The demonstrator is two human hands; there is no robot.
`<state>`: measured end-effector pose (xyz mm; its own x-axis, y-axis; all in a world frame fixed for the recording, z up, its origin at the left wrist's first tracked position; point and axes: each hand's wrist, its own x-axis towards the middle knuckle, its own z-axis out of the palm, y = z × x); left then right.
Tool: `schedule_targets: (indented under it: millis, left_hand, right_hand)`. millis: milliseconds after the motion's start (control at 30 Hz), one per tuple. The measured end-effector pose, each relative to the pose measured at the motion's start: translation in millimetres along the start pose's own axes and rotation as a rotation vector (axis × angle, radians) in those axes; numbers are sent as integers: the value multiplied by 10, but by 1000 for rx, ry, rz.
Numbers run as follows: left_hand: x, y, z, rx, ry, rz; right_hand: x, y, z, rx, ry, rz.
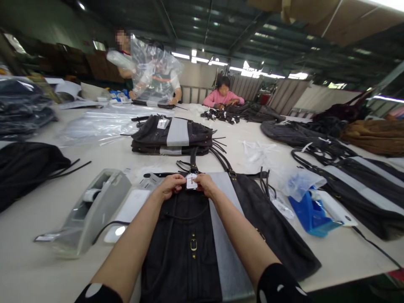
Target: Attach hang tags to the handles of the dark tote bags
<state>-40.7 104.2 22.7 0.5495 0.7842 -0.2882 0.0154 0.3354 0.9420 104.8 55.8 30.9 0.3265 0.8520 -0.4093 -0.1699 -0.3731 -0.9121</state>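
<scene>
A black handbag (189,235) lies flat before me, with a brass buckle (193,244) on its front and a grey wrapping strip (225,235) running across it. At its top edge a small white hang tag (191,181) is pinched between both hands. My left hand (172,186) grips the tag's left side with closed fingers. On the opposite side, my right hand (205,184) pinches the right edge. The bag's handle (194,160) rises just behind the tag.
A grey tape dispenser (91,206) stands at the left and a blue one (311,212) at the right. Stacked black bags (172,134) lie ahead, more bags (362,181) to the right. Plastic sheets (97,124) cover the table's back left. A person in pink (224,94) and others work opposite.
</scene>
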Motion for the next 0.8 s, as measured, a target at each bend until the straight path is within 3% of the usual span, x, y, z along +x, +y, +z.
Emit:
schedule_targets:
  millis: [267, 600, 800]
  left_hand:
    - [-140, -60, -60, -136, -173, 52]
    - [-242, -71, -38, -169, -187, 39]
    - [-251, -110, -48, -153, -201, 57]
  right_hand:
    - [21, 51, -56, 73, -68, -2]
    - [-112, 59, -53, 48, -189, 29]
    - [-84, 107, 57, 90, -48, -15]
